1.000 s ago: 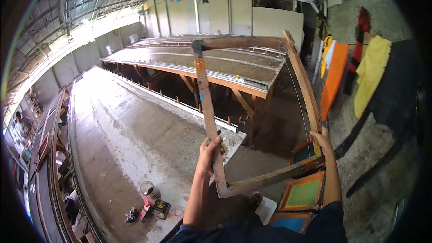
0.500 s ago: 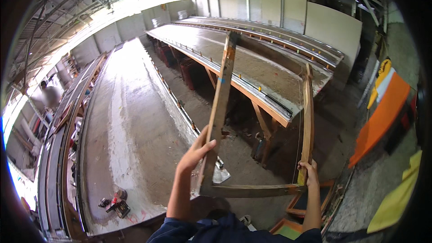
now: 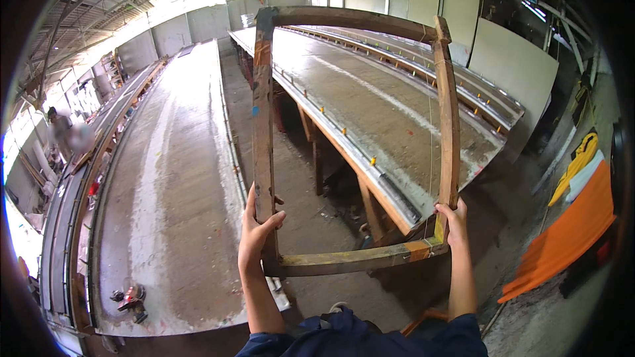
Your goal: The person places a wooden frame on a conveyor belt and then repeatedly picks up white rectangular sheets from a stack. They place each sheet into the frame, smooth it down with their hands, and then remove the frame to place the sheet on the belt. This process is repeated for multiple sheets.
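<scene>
A large rectangular wooden frame stands upright before me, its worn bars stained with paint and tape. Through its middle I see the tables beyond; thin loose threads hang by its right bar. My left hand grips the lower part of the left bar, thumb on the near side. Around the lower right corner, beside a yellow patch, my right hand is closed on the right bar. The bottom bar runs between both hands, above my dark blue clothing.
Long worktables flank a gap: the left table bears a small dark-and-red tool, the right table an edge rail with yellow stops. Orange cloth hangs at right. A person stands far left.
The frame has swung upright and to the left, and its top bar now shows clearly. Both hands moved with it, keeping their grip. My view has shifted slightly.
</scene>
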Motion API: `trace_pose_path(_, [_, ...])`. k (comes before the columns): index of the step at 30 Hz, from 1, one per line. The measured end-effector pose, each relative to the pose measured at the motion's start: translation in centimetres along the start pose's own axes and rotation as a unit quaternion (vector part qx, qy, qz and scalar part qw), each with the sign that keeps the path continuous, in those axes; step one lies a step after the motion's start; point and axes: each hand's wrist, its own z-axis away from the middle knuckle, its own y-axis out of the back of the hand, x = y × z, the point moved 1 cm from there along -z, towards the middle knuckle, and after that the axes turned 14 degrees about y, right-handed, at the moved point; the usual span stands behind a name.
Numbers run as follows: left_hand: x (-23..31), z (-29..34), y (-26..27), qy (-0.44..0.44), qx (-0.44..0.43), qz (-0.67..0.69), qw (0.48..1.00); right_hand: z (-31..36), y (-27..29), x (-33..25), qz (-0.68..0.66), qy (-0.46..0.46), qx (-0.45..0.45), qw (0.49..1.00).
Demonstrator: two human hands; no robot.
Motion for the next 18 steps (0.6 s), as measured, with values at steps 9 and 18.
trace_pose_path(9, [-3.6, -8.5, -7.2, 0.008, 0.018, 0.010, 1.000, -10.8, 4.2, 2.3, 0.038, -0.017, -0.032, 0.999])
trace_pose_path(18, [-5.1, -16.3, -14.7, 0.016, -0.014, -0.016, 1.000, -16.7, 9.3, 6.0, 0.013, -0.015, 0.000, 1.000])
